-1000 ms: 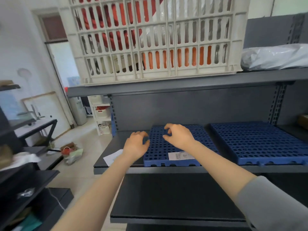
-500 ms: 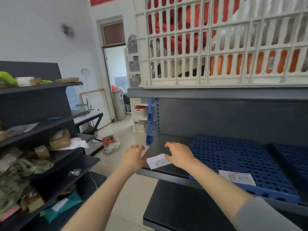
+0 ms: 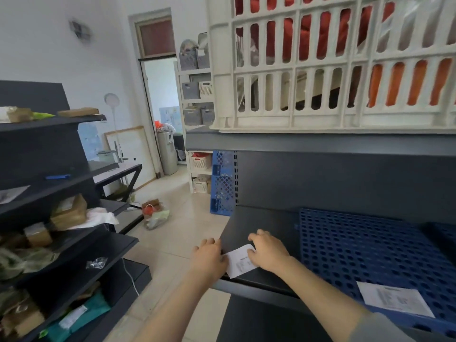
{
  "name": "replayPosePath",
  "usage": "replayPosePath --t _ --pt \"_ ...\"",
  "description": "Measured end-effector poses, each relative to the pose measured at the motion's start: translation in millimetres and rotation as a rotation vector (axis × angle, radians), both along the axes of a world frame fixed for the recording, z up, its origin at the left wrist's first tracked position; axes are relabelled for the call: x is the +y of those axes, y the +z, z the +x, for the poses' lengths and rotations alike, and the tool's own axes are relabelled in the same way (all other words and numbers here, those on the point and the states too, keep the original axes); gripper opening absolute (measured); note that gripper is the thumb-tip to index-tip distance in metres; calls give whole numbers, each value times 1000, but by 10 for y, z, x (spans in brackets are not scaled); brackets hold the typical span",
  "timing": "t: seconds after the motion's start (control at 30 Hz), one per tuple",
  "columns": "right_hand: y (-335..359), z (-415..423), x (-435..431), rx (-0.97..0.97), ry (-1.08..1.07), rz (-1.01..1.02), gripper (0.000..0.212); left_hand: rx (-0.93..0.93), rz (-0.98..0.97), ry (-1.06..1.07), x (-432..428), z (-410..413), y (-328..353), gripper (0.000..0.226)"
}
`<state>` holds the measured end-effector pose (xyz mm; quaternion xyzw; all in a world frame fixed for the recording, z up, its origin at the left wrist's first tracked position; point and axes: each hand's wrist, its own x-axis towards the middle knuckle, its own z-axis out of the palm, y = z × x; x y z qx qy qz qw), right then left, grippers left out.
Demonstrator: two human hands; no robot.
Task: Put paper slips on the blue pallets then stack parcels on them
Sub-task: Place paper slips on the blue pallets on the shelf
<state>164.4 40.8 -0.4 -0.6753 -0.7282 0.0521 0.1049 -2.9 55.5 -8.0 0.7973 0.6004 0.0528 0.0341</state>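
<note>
- Head view, item one: slip (image 3: 240, 261), white, printed, lying flat on the bare dark shelf (image 3: 261, 223) at its front left corner, off the pallet. It sits there as stock waiting to be picked up, I judge.
- Left hand (image 3: 209, 255): yours, at the shelf edge, fingers curled down onto the slip's left edge, probably to lift that edge off the flat metal.
- Right hand (image 3: 267, 253): palm down, fingers spread over the slip's right side, pinning it so it does not slide. Neither hand has closed on the paper; both press or touch it, a slip's width apart.
- Pallet (image 3: 365, 250): blue, perforated, flat on the same shelf, just right of your right hand.
- Second slip (image 3: 394, 302): already resting on the pallet's front edge, so this pallet looks served.
- Crate (image 3: 333, 70): white, slatted, on the shelf above, red goods inside.
- Parcels (image 3: 69, 213): brown, on the rack to your left, none stacked on a pallet yet.
- Judgement: slip stage, stacking not begun.
</note>
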Motion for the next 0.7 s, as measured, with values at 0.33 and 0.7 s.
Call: replayPosePath --t 0.33,0.7 --pt "52 -70 78 107 4 -58 16 69 29 -14 60 141 31 35" --pt "311 -41 -150 140 47 90 3 100 114 -64 -118 182 211 38"
